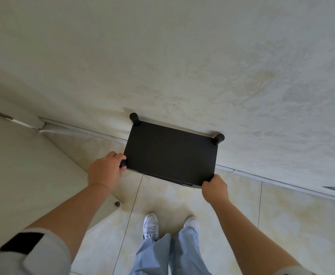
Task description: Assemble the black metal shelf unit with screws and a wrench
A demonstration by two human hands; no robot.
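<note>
At the near corners of the black shelf unit [170,153], both grips are closed on the frame. The left hand [105,169] curls round the near-left post, whose black cap shows between fingers and thumb; the right hand [215,188] pinches the near-right corner of the top panel, fingers bent over the edge.

Outward from the hands, the unit stands upright on the floor, seen from almost straight above. Its flat top panel hides whatever shelves lie below. Two round black post caps [135,118] rise at the far corners, set close against the pale, marbled wall [202,56]; whether they touch it cannot be told. A light baseboard [261,176] runs behind the unit, and a cream door [14,155] stands to the left. On the tiled floor [162,197] below are the person's white shoes [151,225] and light blue trousers.

No screws or wrench are in sight, and the unit looks whole, so the assembly itself seems finished; the step in hand appears to be placing the unit against the wall. The next move probably calls for squaring it to the baseboard and letting go, with both corners eased evenly so it does not scrape the tile or tip.
</note>
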